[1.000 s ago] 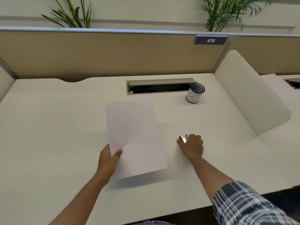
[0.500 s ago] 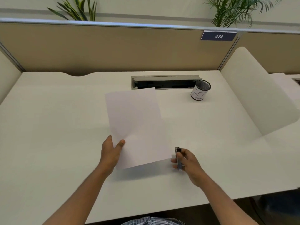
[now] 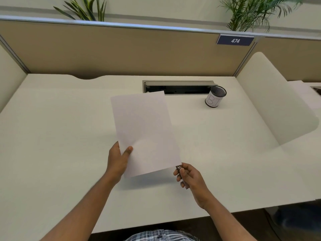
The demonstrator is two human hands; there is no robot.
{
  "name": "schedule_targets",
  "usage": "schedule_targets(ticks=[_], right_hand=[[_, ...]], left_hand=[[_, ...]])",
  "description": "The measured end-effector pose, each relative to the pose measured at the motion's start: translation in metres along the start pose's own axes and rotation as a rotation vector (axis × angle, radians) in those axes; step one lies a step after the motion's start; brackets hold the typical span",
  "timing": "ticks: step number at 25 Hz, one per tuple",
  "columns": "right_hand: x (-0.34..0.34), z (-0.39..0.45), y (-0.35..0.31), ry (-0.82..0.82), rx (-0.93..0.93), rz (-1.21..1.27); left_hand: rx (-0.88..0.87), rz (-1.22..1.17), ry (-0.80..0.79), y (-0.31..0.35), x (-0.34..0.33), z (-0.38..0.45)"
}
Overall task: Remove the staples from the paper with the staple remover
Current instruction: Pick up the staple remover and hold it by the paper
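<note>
The right hand (image 3: 192, 178) grips the staple remover (image 3: 180, 173), its tip touching the near right corner of the paper (image 3: 144, 131). The left hand (image 3: 118, 160) pinches the paper's near left edge, lifted off the desk (image 3: 52, 136). No staple shows; best to hold the sheet taut and slide the tip under gently, lest it tear.

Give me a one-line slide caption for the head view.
Left hand lifts a white paper sheet while right hand brings a small metal staple remover to its near right corner.
</note>
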State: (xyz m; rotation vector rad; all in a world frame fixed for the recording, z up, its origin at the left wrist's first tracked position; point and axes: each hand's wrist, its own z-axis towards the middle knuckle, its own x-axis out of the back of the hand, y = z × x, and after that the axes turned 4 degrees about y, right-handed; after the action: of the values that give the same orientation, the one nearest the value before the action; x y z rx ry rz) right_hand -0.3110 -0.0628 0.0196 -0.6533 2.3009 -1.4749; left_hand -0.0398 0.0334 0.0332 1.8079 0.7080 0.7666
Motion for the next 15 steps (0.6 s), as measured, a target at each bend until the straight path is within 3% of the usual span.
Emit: schedule_targets(ticks=[15], right_hand=[[-0.0001, 0.009, -0.0048, 0.003, 0.037, -0.079]], left_hand=[[-0.016, 0.033, -0.002, 0.0029, -0.003, -0.0079]])
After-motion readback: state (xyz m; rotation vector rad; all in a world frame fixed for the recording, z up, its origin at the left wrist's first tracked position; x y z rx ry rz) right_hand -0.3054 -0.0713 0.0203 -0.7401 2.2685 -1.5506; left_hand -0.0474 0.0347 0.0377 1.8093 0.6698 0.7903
